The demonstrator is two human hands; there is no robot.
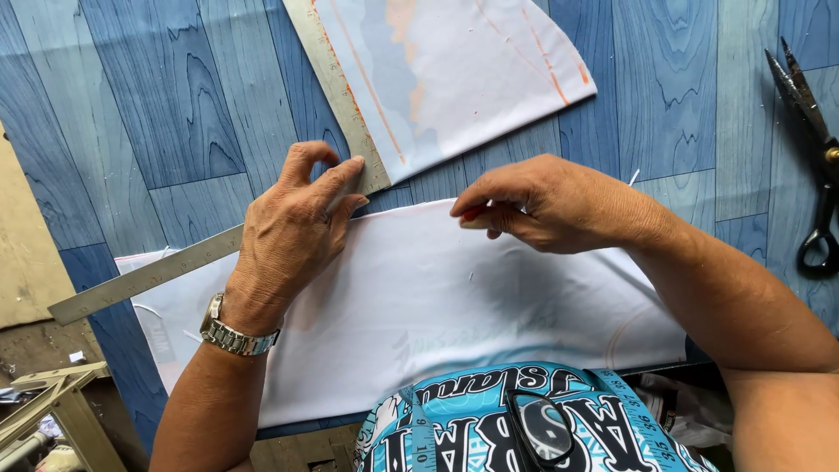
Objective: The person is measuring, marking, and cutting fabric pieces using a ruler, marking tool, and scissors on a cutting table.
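My left hand point(293, 232) presses down at the corner of a metal L-square ruler point(149, 278), fingers bent over its angle. The ruler's long arm runs down to the left; its other arm goes up along a folded white and pale blue cloth piece point(454, 74) marked with orange lines. My right hand point(542, 205) pinches a small piece of orange-tipped chalk point(472, 218) at the upper edge of a white cloth point(437, 306) spread across the blue wood-grain table point(175, 105). A metal watch sits on my left wrist.
Large black-handled scissors point(817, 157) lie at the table's right edge. A measuring tape and a pair of glasses point(537, 428) hang at my chest. Wooden scraps and bare floor point(35, 367) show beyond the table's left edge.
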